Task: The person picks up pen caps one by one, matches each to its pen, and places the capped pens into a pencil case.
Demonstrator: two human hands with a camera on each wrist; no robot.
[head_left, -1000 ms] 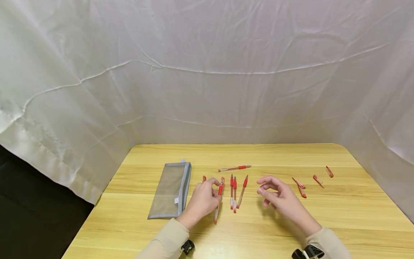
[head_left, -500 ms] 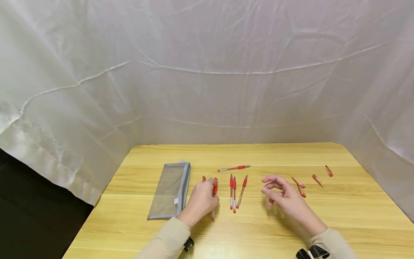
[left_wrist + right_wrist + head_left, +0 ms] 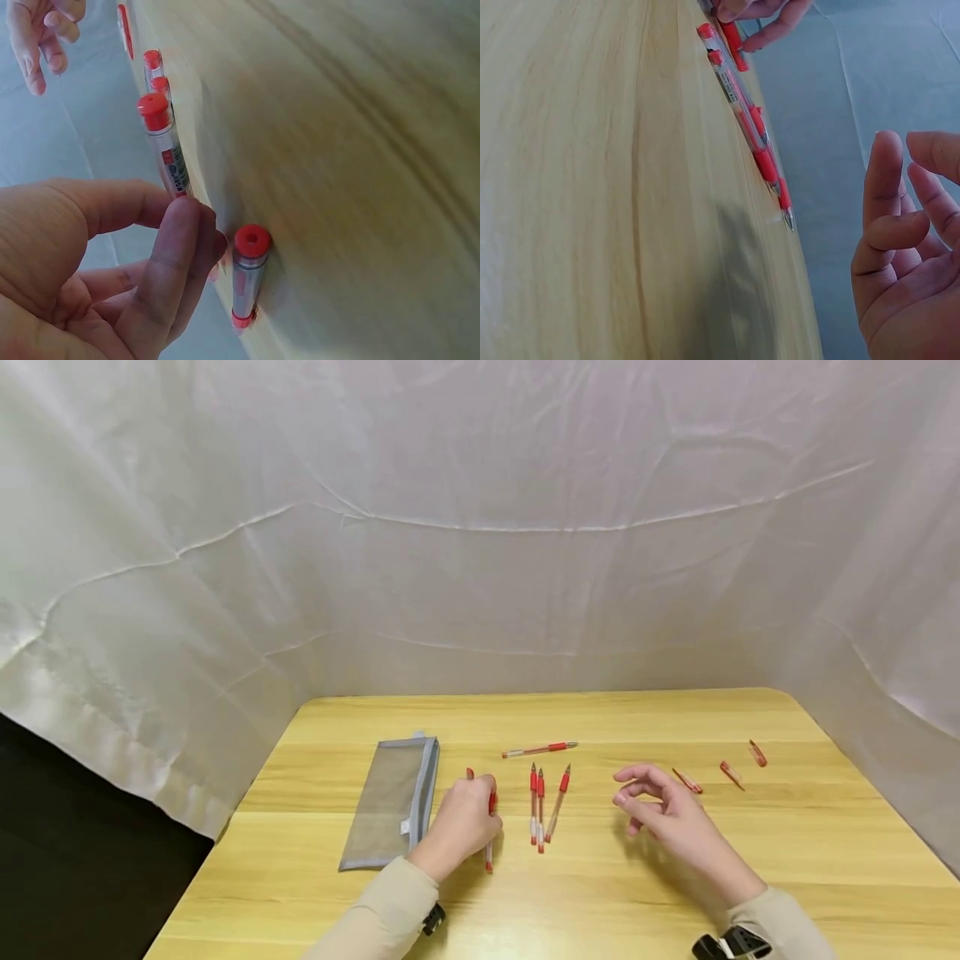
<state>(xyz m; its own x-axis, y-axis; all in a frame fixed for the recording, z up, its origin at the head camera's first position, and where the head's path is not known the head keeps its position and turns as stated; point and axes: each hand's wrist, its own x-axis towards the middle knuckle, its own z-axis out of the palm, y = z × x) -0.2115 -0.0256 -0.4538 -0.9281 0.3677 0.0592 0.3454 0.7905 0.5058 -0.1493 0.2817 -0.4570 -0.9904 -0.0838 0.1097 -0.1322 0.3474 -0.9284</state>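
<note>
My left hand point(image 3: 461, 817) pinches a clear-barrelled red gel pen point(image 3: 171, 157) between thumb and fingers, low over the table just right of the mesh pouch. Its red end point(image 3: 489, 867) shows below the hand. Another capped red pen point(image 3: 249, 274) lies beside that hand, mostly hidden under it in the head view. To the right, three uncapped pens point(image 3: 541, 814) lie side by side, tips pointing away. My right hand point(image 3: 671, 814) hovers right of them, fingers loosely bent and holding nothing.
A grey mesh zip pouch point(image 3: 386, 806) lies flat at the left. One more uncapped pen point(image 3: 540, 750) lies crosswise behind the row. Loose red pen caps point(image 3: 732, 775) are scattered at the right, partly behind the right hand. Pale curtains point(image 3: 480, 610) surround the table.
My left hand has carried the pen a little leftward, beside the other capped pen. The right hand has drifted slightly right, covering one of the caps.
</note>
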